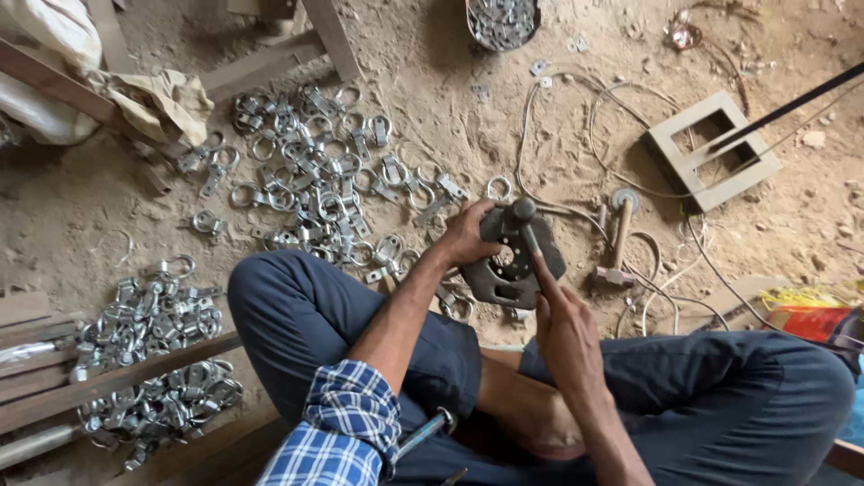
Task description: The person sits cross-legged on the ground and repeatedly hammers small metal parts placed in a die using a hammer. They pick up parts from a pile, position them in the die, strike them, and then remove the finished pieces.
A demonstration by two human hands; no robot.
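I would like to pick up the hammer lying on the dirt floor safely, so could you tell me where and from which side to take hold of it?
Grip the hammer by its wooden handle, near the middle, coming from above on its right side. It lies flat with its head nearest the person, and the dark metal block and right hand crowd its left.
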